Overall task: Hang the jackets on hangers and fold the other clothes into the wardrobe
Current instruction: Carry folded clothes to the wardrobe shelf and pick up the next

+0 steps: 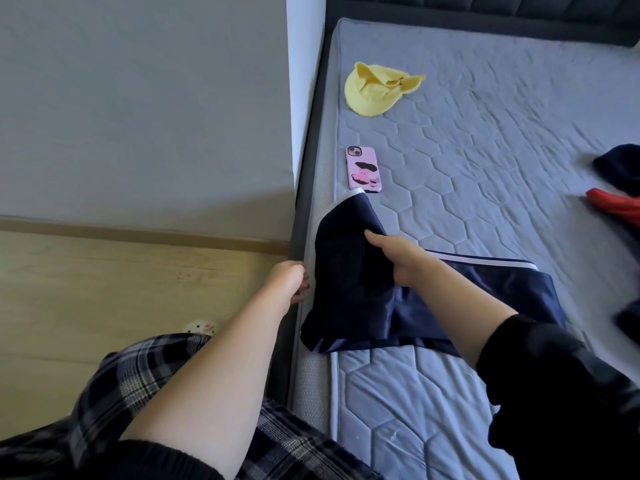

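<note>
Item one: navy garment point(346, 271) with a white stripe along one edge, lying on the near left part of the mattress point(485, 168), part flat, part lifted into a raised fold beside the mattress edge. Right hand point(398, 258): fingers and thumb closed around the raised fold, holding it up off the bed; black sleeve point(554, 393) pushed back on the forearm. Left hand point(289, 282): at the bed frame point(301, 209), just beside the garment's left edge, fingers curled (whether they hold any cloth cannot be told, as the fingertips are hidden against the fabric). Item two: yellow hat point(377, 91), farther up the mattress near its left edge. Item three: phone point(363, 169) in a pink case, face down, between the hat and the garment, just beyond the fold's tip. Item four: dark clothing point(620, 168) and a red cloth point(616, 206), at the right border, well apart from the navy piece. Left of the bed: wooden floor point(104, 289) and a grey wall point(138, 98).
</note>
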